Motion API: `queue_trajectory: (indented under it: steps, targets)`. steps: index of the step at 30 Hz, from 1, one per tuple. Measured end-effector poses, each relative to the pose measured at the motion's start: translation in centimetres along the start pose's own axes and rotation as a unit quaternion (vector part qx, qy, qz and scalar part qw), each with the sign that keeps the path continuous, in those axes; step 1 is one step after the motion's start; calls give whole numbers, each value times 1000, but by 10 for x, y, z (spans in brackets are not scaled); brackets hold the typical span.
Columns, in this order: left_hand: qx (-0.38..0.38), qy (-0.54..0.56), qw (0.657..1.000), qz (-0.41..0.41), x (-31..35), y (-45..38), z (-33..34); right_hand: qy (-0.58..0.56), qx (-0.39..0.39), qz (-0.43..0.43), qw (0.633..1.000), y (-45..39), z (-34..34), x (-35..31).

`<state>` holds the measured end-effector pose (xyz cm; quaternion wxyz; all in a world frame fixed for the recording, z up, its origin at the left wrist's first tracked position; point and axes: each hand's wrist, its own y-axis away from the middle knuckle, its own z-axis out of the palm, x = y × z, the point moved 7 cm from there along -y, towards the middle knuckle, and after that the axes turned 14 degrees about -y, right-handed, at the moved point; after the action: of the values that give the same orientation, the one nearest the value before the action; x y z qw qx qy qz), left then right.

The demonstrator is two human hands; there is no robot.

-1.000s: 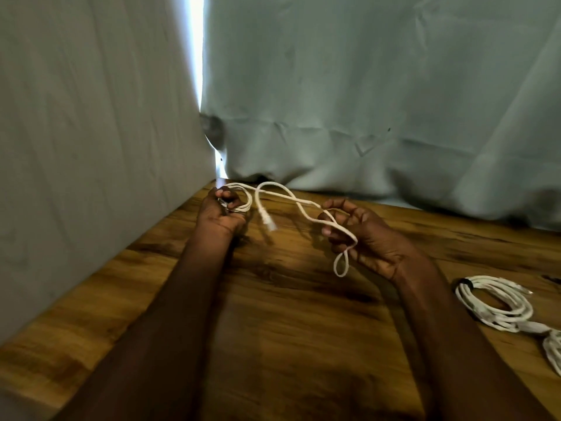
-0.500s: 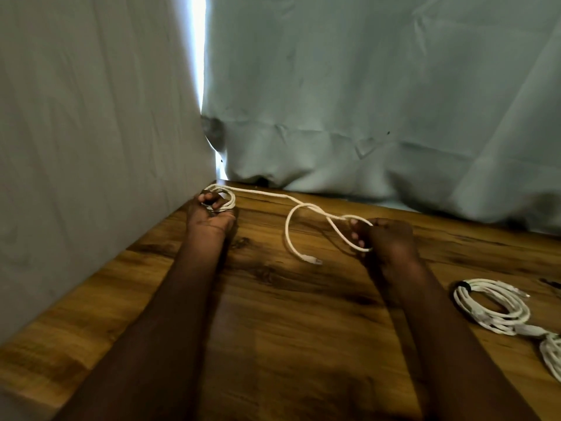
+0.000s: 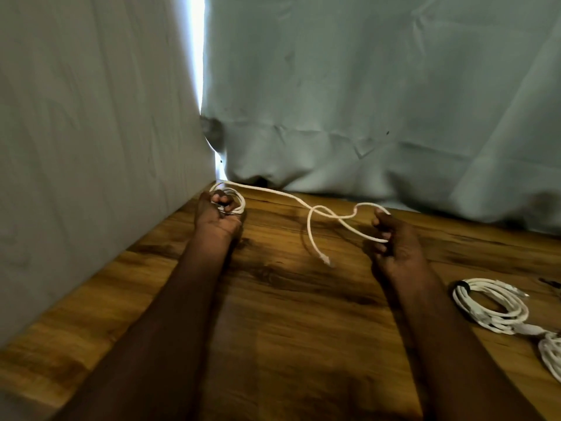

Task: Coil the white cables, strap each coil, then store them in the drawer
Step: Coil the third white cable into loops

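The left grip (image 3: 219, 214) held a small coil of the white cable (image 3: 315, 221) at centre left; the right grip (image 3: 391, 238) pinched its loose run at centre right, plug end dangling between. Both hovered over a dark-grained wooden bench (image 3: 288, 314). A strapped coil (image 3: 491, 305) lay at lower right. Pale cloth (image 3: 364, 101) hung behind, with a bright gap (image 3: 198, 56) upper left.

Near the far left corner of the wooden bench (image 3: 288, 314), the left hand (image 3: 217, 218) grips a small coil of white cable (image 3: 312, 221), whose loose length runs across to the right hand (image 3: 394, 244), fingers curled round a loop of it. The cable's plug end (image 3: 325, 260) hangs between the hands. A strapped white coil (image 3: 491, 305) lies by the bench's right edge, grey cloth (image 3: 364, 101) hanging behind.
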<state>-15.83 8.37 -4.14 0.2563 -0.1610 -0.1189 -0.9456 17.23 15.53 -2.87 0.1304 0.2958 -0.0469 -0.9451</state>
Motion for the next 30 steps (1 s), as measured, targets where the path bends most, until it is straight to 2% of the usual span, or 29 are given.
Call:
queue_trajectory:
  steps: [2,3,4,6,7,8,9,11,12,14,17,19,20,21,23,26,28,29,30]
  targets:
    - [-6,-109,994,18,-9,9,17,127,49,-81,987,-3,1,-6]
    - [5,-172,984,41,-13,15,25,207,71,-131,967,-2,1,-9]
    - [24,-233,970,71,-16,22,31,329,92,-175,923,2,5,-13]
    - [40,-335,932,134,-24,38,43,582,113,-236,770,11,19,-19]
    - [30,-376,912,160,-28,45,49,640,114,-277,708,19,28,-22]
    - [17,-412,893,180,-32,51,55,643,99,-323,688,28,40,-25]
    - [10,-438,878,192,-36,55,59,607,71,-371,699,37,50,-29]
    - [18,-456,867,201,-39,62,61,480,-4,-458,748,55,64,-36]
    - [32,-460,862,209,-39,66,61,440,-47,-494,748,68,73,-38]
    - [59,-471,847,238,-39,77,64,444,-155,-538,700,91,96,-27]
    - [72,-487,822,287,-35,82,68,506,-324,-524,603,121,123,23]
    - [66,-513,800,305,-31,79,70,554,-366,-503,553,123,126,54]
    - [63,-528,790,304,-30,76,70,573,-367,-484,550,119,124,62]
    - [64,-542,782,302,-29,74,69,588,-365,-450,564,111,122,64]
    - [79,-559,770,299,-25,70,67,622,-349,-347,608,92,112,65]
    - [76,-547,782,289,-24,69,66,632,-294,-217,683,80,94,70]
    - [66,-543,794,264,-29,69,65,585,-247,-191,749,74,89,71]
    - [56,-537,804,248,-31,71,65,573,-228,-191,764,70,88,71]
    - [46,-537,808,238,-34,71,66,578,-217,-193,762,67,87,71]
